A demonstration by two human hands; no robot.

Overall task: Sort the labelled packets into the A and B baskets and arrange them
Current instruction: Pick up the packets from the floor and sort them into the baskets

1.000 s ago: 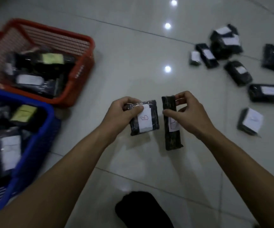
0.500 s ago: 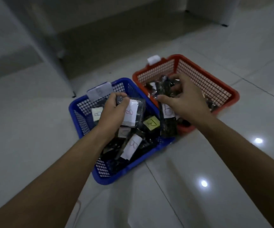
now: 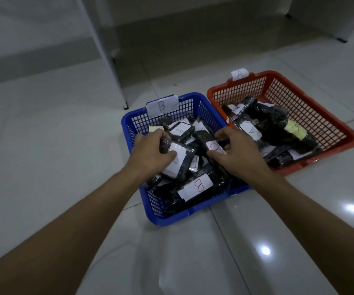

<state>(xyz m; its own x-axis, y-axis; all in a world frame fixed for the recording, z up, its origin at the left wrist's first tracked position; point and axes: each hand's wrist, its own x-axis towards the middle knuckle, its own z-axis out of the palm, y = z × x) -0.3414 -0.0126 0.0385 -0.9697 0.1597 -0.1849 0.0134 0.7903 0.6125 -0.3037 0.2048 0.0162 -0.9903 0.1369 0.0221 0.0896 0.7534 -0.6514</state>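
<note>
I have both hands down in the blue basket (image 3: 195,211), the one with the B tag (image 3: 161,106) on its far rim. My left hand (image 3: 150,154) is grasping a black packet (image 3: 178,161), thumb pressed on its white label and fingers curled over its far edge; it sits on top of the pile near the basket's left wall. My right hand (image 3: 233,151) is over a second packet (image 3: 213,146) toward the basket's right wall, fingers curled around it, though I cannot tell from here whether the hold is firm or only fingertips resting on it. The red basket (image 3: 312,165), tagged A (image 3: 239,73), stands just to the right of the blue one, touching or nearly so, with its own packets marked A inside.

These packets look light and slightly soft, wrapped in glossy film that I judge will be slippery, and the pile under them is loose enough to shift. I would hold each by its long edges, across the narrow width, instead of by the paper label, which could peel. Both look close to being set down; what remains is laying them flat with the B labels facing up.
</note>
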